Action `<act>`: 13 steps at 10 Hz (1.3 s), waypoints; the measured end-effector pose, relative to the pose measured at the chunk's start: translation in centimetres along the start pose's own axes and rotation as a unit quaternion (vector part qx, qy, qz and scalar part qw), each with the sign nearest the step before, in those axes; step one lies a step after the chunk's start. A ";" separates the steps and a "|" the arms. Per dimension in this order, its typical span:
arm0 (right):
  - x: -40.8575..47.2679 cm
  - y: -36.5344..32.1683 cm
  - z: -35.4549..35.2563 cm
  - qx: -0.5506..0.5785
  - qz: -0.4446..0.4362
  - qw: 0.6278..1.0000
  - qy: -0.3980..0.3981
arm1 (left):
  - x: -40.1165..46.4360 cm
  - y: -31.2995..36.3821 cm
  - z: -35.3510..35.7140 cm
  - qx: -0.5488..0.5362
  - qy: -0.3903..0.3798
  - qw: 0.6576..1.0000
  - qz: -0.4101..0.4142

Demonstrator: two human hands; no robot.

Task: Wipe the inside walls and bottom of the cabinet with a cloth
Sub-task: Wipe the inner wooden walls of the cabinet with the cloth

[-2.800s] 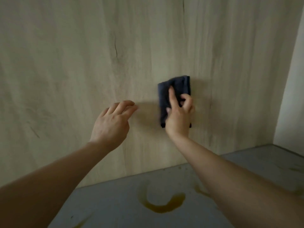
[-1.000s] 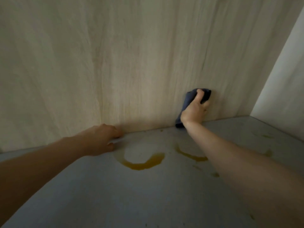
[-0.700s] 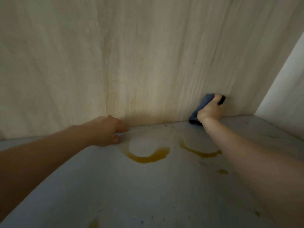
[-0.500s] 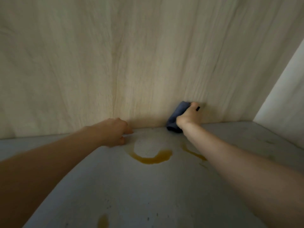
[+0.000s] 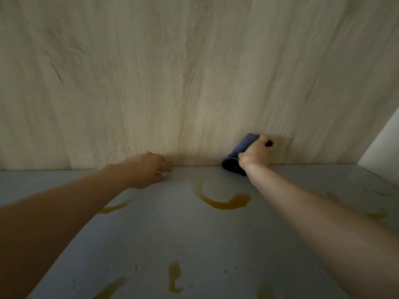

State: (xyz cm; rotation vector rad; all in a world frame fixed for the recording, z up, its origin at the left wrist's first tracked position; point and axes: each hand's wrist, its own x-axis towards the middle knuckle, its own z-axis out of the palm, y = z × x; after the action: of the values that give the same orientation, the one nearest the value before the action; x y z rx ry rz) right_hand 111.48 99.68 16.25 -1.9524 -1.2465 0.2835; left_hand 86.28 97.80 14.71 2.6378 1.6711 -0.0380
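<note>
My right hand (image 5: 254, 155) presses a folded dark blue cloth (image 5: 238, 155) against the pale wood-grain back wall (image 5: 194, 72) of the cabinet, low down where the wall meets the grey bottom (image 5: 194, 234). Its fingers curl over the cloth, hiding much of it. My left hand (image 5: 149, 169) rests on the bottom near the back edge, fingers loosely bent, holding nothing.
Yellow-brown liquid stains lie on the grey bottom: a curved streak (image 5: 224, 201) between my arms, a smear (image 5: 112, 209) by my left forearm, and several drips (image 5: 174, 277) nearer to me. The white right side wall (image 5: 384, 147) closes the space.
My right hand slid the cloth from mid-wall down to the wall's base, then rubbed it sideways along that base. My left hand dropped from the wall onto the bottom.
</note>
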 end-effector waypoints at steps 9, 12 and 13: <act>-7.4 -5.4 6.3 -0.116 -0.194 0.974 0.004 | -0.3 -0.1 0.5 -0.003 -0.006 1.000 -0.001; -3.6 -2.6 3.4 -0.079 -0.152 0.985 0.007 | -2.8 -2.3 -0.6 -0.030 0.002 0.997 -0.067; -4.5 -2.8 3.9 -0.126 -0.129 0.983 0.046 | -3.0 -2.6 0.1 -0.036 0.003 0.997 -0.067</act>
State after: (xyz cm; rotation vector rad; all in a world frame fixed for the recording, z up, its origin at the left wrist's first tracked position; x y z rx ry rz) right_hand 105.17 98.39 14.69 -1.9582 -1.5130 -0.1010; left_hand 82.66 96.21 14.67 2.4739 1.8122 0.0275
